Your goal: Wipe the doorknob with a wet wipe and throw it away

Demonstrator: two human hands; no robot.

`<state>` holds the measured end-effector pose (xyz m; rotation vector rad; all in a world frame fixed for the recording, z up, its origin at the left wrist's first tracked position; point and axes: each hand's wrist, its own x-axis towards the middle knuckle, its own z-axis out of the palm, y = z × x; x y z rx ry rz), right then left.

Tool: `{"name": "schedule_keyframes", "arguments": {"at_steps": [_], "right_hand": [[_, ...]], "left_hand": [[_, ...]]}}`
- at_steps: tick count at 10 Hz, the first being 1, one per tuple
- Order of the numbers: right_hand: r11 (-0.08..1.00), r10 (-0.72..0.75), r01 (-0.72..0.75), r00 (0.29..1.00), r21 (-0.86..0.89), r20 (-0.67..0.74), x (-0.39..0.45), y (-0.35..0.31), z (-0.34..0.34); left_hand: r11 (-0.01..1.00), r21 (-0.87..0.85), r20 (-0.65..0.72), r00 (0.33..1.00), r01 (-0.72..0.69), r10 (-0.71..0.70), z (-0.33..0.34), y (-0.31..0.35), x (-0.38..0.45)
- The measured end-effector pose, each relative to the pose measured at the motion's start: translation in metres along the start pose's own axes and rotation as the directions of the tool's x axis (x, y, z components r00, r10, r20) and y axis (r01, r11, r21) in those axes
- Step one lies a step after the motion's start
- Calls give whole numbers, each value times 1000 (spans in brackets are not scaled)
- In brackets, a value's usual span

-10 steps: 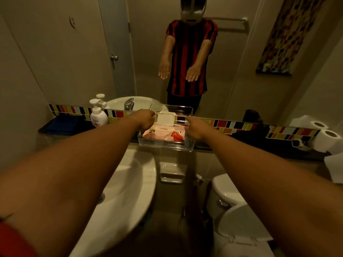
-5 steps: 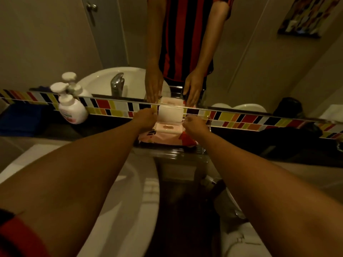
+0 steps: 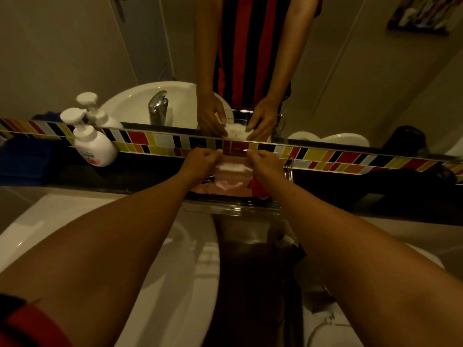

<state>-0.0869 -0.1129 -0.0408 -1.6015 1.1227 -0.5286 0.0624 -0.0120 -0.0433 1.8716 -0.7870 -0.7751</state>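
A pink wet wipe pack (image 3: 226,182) lies in a clear tray (image 3: 233,207) on the dark ledge below the mirror. Above the pack's opening, a blurred white wet wipe (image 3: 231,167) stretches between my hands. My left hand (image 3: 200,159) pinches its left end and my right hand (image 3: 265,162) pinches its right end. The grey door (image 3: 142,33) shows only as a reflection in the mirror, with its knob cut off at the top edge.
A white soap pump bottle (image 3: 95,146) stands on the ledge at the left, beside a blue cloth (image 3: 22,159). The white sink (image 3: 37,221) lies under my left arm, and a toilet (image 3: 325,324) sits at the lower right. A coloured tile strip (image 3: 325,156) runs along the mirror's base.
My head has come closer and tilted down. Both hands have drawn together over the pack's opening, and a white wipe now shows between their fingertips where the pack's raised lid was.
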Motion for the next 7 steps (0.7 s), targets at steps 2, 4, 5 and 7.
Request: {"name": "schedule_keyframes", "arguments": {"at_steps": [2,4,5,7], "right_hand": [[912,-141,192,977,-363,163,-13,22,2],[683,-158,324,941,-654,301,-11,27,3],[566,-199,394,918,-724,344,-14,22,2],[569,-119,383,914,-728,388,-21,0,-1]], "left_hand": [[904,402,153,984,-145,89,7,-11,-14],[996,67,115,991,57,-64,18,-14,-8],[986,-34,40,986,161,-159,21,-8,-9],[986,162,160,984,50,-76,14,10,-21]]}}
